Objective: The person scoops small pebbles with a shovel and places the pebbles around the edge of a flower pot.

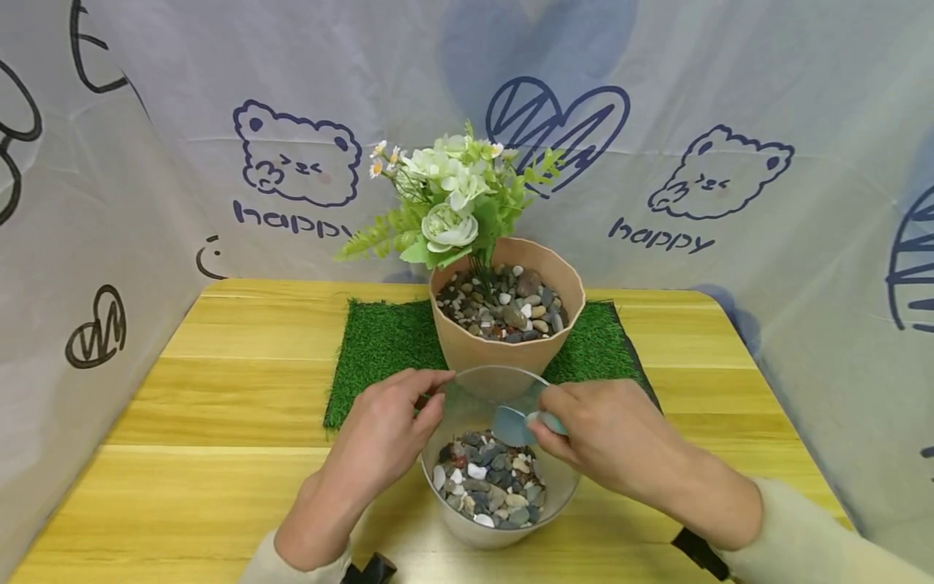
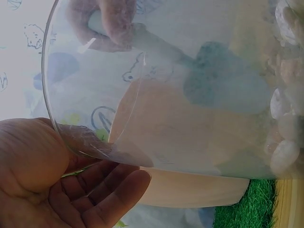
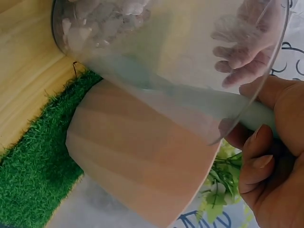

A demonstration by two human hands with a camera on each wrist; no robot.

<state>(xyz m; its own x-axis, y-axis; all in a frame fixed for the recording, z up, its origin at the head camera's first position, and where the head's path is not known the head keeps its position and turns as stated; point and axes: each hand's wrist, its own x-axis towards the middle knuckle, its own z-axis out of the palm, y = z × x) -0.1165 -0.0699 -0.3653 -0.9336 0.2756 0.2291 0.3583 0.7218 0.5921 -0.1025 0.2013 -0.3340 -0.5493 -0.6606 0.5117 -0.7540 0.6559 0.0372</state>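
Note:
A clear container [image 1: 477,534], holding a layer of mixed pebbles [image 1: 496,487], stands near the front of the table. My left hand [image 1: 387,426] holds its rim on the left side, thumb and fingers about the edge. Gripped in my right hand [image 1: 613,430] is a small blue-green trowel [image 1: 513,426], its handle mostly covered by the fingers. In the left wrist view the trowel's blade [image 2: 223,78] shows through the wall, inside the container and pointing down toward the pebbles. Whether it touches them I cannot tell.
Just behind the container, a peach-coloured pot [image 1: 467,349] of pebbles holds white-and-green flowers [image 1: 448,227]. It stands on an artificial grass mat [image 1: 387,341] on the wooden table [image 1: 219,389]. A printed cloth [image 1: 409,73] hangs behind and at both sides.

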